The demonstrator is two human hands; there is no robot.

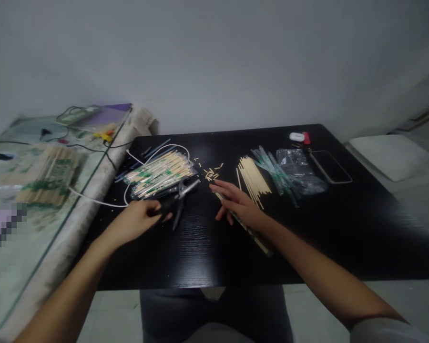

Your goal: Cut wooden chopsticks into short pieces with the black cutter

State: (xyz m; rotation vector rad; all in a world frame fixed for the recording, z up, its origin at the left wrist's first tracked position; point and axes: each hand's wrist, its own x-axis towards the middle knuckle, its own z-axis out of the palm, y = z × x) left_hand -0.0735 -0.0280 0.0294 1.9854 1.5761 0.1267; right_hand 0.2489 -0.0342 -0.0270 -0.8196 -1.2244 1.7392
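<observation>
My left hand point(145, 220) is wrapped round the dark handles of a pair of pruning shears point(181, 194). The metal jaws of the shears point right and are apart. In my right hand point(242, 206) lies a slim packet of chopsticks point(252, 234), slanting under the palm toward the table's front edge. Its far end shows near my fingertips. Just beyond that hand is a small heap of cut stick ends point(210, 174). Loose bare chopsticks point(253, 177) lie to its right. Several wrapped chopsticks point(160, 172) are piled beyond my left hand.
On the black table point(329, 233) are clear plastic wrappers point(295, 166), a phone point(331, 166) and a white earphone case point(297, 136). A white cable point(103, 202) loops round the wrapped pile. At left, a glass-topped surface point(28, 252) carries bundled chopsticks point(50, 176). A white stool point(382, 155) stands right.
</observation>
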